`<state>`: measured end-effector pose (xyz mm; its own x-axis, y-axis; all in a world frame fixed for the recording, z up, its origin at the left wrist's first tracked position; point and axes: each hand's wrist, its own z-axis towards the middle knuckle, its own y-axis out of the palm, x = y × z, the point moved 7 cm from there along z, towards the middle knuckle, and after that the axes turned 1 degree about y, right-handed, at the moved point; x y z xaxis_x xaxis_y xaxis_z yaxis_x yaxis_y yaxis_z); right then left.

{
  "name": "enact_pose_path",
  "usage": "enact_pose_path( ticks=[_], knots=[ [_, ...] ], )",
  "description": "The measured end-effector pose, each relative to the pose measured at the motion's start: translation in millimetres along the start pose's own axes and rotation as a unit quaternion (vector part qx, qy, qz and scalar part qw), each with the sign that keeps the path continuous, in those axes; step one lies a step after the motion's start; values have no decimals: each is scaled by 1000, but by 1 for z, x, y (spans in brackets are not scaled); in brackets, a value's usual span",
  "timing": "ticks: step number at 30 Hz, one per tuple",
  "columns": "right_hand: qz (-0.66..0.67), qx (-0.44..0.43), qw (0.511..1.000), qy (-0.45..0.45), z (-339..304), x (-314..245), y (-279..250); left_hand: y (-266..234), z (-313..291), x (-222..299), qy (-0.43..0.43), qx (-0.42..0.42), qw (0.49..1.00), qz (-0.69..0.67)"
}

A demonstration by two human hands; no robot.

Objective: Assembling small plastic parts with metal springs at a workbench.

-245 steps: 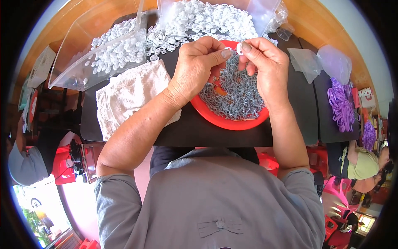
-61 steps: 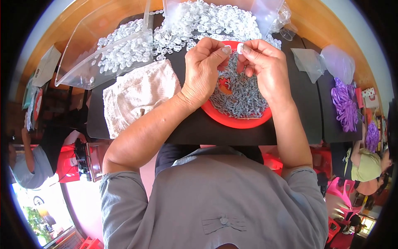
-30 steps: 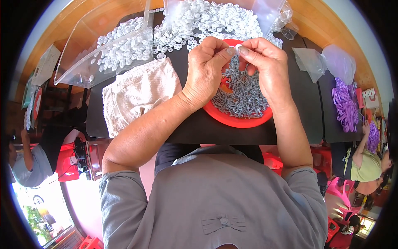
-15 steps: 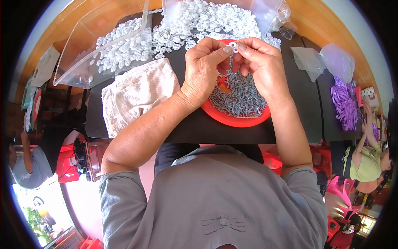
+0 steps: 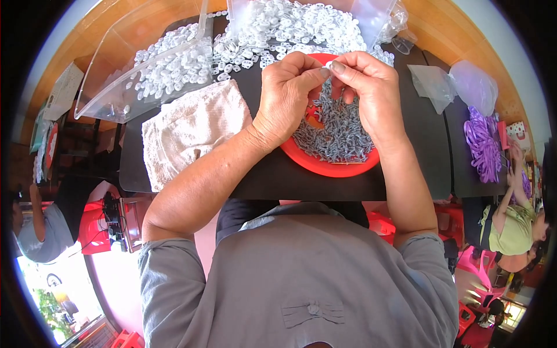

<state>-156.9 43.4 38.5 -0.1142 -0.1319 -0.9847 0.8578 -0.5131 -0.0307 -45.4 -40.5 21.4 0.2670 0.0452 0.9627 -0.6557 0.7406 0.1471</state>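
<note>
Over a red basin, my two hands meet fingertip to fingertip. My left hand is closed in a pinch at one side of a small white plastic piece. From the other side, the thumb and fingers of my right hand pinch the same piece. Most of it is covered by the fingertips. Below the hands, the basin holds a heap of small, slender grey pieces, too fine to make out singly. Loose white two-holed plastic pieces lie piled beyond the basin.
A folded pale towel lies left of the basin. Behind it, a clear plastic bin lies tilted with more white pieces. Clear plastic bags and a purple ribbon bundle are at the right. Other people sit at both sides.
The white piece showed its holes before; now fingertips cover most of it. A grey strand that hung beneath it no longer stands out. Both hands have stayed nearly in place.
</note>
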Motion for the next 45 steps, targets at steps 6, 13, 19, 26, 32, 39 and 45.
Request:
enact_pose_path(
  ticks=[6,13,19,26,32,39,45],
  knots=[
    [45,17,998,35,-1,4,0,-1,-2,-1,2,29,999,37],
    [34,6,999,38,1,8,0,2,-6,-9,-28,50,995,-79],
    [95,-7,993,75,5,10,-2,2,-7,-11,-61,45,992,-103],
    [81,6,995,63,5,7,-2,0,-6,-12,-55,72,986,-136],
    [-2,1,1000,9,3,1,-1,2,-3,-9,-36,27,997,-65],
    [8,0,1000,22,2,0,-2,1,-6,-6,-30,33,997,-67],
    [25,-14,999,42,5,6,-4,4,-8,-8,-50,15,996,-74]
  ],
)
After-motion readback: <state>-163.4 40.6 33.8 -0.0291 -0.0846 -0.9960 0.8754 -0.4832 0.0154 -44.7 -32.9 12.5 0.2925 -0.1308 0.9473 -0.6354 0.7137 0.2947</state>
